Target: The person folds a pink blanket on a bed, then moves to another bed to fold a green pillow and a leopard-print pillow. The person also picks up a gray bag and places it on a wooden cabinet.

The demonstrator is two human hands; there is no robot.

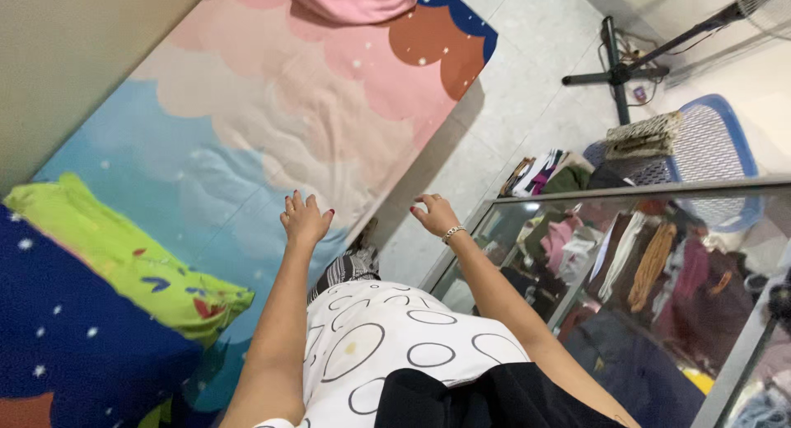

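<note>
- While we look down from the head camera, both arms reach forward over a mattress (272,123) covered in a sheet of blue, cream and pink cloud shapes.
- Our left hand (303,219) is open, fingers spread, palm toward the sheet; it grips nothing, and we cannot tell whether it touches the fabric.
- Our right hand (432,213), with a bracelet at the wrist, hangs past the mattress's right edge, over the pale floor (511,107). Its fingers are loosely curled and hold nothing.
- We judge the step as a reach toward the sheet near the mattress's right edge. The next move would call for lowering both hands and closing the fingers on fabric.
- Its long axis runs from lower left to upper right, pointing away from us toward the far corner, where a pink cushion (354,0) lies.
- A green pillow (124,259) sits on a dark blue starred cloth (74,329) by the near left edge.
- To the right, a glass-topped cabinet (659,271) shows folded clothes inside; beyond it stand a blue basket (717,135) and a fan stand (618,65).
</note>
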